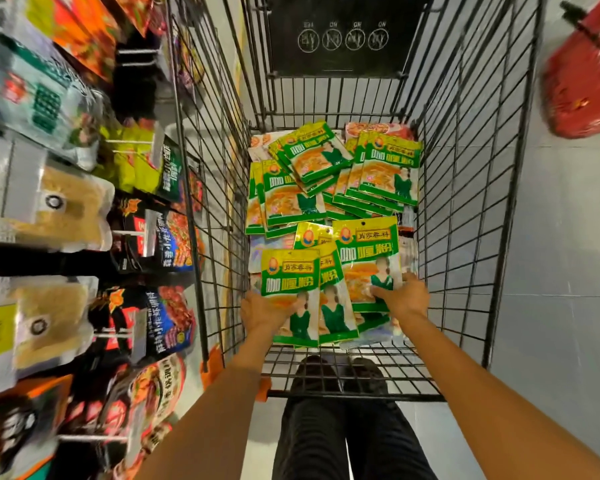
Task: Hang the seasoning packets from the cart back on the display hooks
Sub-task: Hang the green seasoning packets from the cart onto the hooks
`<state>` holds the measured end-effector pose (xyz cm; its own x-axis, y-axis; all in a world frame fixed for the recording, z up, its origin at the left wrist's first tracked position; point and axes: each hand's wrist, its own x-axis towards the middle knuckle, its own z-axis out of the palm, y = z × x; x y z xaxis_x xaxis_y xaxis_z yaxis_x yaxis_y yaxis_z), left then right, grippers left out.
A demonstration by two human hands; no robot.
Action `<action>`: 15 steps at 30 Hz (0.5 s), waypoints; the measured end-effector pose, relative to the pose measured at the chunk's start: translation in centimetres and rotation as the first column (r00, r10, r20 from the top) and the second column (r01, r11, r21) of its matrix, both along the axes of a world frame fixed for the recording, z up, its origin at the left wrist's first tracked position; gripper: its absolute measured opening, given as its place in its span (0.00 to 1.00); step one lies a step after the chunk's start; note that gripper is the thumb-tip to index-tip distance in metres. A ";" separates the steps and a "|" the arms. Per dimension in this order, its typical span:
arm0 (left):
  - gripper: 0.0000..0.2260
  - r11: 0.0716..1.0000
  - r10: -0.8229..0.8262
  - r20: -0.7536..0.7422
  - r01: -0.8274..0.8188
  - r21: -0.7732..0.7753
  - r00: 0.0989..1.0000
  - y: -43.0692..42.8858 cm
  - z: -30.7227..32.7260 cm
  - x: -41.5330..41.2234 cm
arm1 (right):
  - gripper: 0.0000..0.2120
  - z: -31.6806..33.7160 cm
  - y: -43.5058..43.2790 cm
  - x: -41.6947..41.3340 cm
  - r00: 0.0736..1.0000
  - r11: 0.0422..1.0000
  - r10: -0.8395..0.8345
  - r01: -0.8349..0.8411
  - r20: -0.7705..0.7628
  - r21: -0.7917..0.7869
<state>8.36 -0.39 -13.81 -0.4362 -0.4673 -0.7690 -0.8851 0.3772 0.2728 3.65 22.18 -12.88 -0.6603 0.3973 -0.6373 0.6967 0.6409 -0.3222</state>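
Several green-and-yellow seasoning packets (333,174) lie piled in the wire cart (465,202). Both my arms reach down into the cart's near end. My left hand (260,310) grips the lower left edge of one packet (290,289). My right hand (404,296) holds the lower right part of another packet (368,258), thumb on its front. A third packet (333,299) lies between the two, partly covered. The display hooks (129,233) stick out from the shelf at the left, carrying other packets.
Hanging bags of spices and sauces (167,237) fill the shelf along the left, close to the cart's side. A red bag (582,81) sits on the floor at upper right. My legs and shoes (340,375) stand behind the cart's handle bar (357,396).
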 end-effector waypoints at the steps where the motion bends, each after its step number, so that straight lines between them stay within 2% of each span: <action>1: 0.39 0.999 -0.034 0.009 0.034 -0.001 0.999 0.1 0.1 0.0 | 0.25 0.2 0.1 -0.1 1.000 1.000 -0.011 0.011 0.000 -0.021; 5: 0.28 0.994 -0.086 -0.066 0.082 -0.070 0.994 0.7 0.7 0.3 | 0.18 0.9 0.2 -0.2 0.997 0.987 -0.072 0.071 -0.001 -0.141; 9: 0.24 0.999 -0.032 -0.177 0.033 0.006 0.984 0.7 2.1 0.1 | 0.15 2.4 -0.2 -0.4 0.981 0.906 -0.191 0.188 0.030 -0.381; 11: 0.21 0.999 -0.014 -0.213 0.020 0.028 0.977 0.6 3.0 0.1 | 0.16 3.3 -0.4 -0.6 0.985 0.903 -0.172 0.153 -0.012 -0.401; 15: 0.16 0.991 0.098 -0.339 -0.061 0.118 0.936 0.2 6.2 -0.1 | 0.13 6.1 -0.2 -1.9 0.989 0.947 -0.029 -0.020 -0.148 -0.320</action>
